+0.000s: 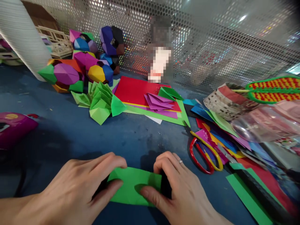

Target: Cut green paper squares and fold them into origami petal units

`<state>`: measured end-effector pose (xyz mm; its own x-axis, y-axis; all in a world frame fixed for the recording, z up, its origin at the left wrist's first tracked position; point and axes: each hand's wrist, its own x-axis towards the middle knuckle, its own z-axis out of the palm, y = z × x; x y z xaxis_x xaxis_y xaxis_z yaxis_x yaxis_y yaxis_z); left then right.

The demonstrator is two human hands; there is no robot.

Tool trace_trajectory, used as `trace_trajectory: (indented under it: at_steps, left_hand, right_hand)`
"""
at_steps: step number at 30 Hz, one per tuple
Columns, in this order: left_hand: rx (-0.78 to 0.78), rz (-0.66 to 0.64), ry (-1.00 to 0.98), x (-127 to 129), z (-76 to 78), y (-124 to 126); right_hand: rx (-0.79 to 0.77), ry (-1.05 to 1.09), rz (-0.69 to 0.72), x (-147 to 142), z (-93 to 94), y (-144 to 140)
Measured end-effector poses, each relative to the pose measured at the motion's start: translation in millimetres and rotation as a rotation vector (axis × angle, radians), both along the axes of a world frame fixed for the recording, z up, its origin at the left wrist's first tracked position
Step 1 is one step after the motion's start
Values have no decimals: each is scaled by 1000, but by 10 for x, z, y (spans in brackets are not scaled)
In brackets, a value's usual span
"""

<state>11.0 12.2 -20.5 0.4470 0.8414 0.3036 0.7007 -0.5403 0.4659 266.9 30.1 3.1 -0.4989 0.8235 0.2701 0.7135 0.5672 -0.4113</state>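
A rectangular piece of green paper (131, 186) is between my two hands, low in the middle of the head view. My left hand (86, 184) grips its left end, fingers curled over the far edge and thumb on top. At the right end my right hand (179, 184), with a ring on one finger, has its thumb on the paper and its fingers bent at the far corner. Folded light green paper pieces (100, 100) sit beyond my left hand. Scissors (206, 153) with red and yellow handles lie right of my right hand.
Folded multicoloured paper shapes (67, 73) are piled at the back left. A red sheet (133, 90) and purple folded pieces (159, 102) lie behind the hands. To the right are a black-handled knife (257, 184), paper scraps and a woven basket (227, 101). A purple device (16, 128) stands left.
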Motion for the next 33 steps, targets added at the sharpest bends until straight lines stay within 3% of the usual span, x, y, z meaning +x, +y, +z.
trace_trajectory:
  at_steps: [3,5,10,14,17,23,28,33]
  left_hand:
    - [23,103,-23,-22,-7,-27]
    - [-16,103,-88,-38,19,3]
    - [-340,-81,-290,-50,166,179]
    - [-488,-200,-361,-25,211,244]
    - [-533,-178,-415,-13,188,234]
    - [-599,-90,-445,-16,185,219]
    - [-601,-90,-429,-9,193,233]
    - [-533,-113,-399,6,220,213]
  right_hand:
    - [-51,152,55,-4,2,-28]
    - [-28,279,93,3,-2,-54]
    - [112,425,156,3,-9,-78]
    - [99,478,166,-16,-6,-77]
    - [-8,525,117,-18,21,-87]
    - [-351,379,-63,-1,66,-85]
    - [-662,527,-125,-11,58,-63]
    - [-662,539,-193,-35,29,-79]
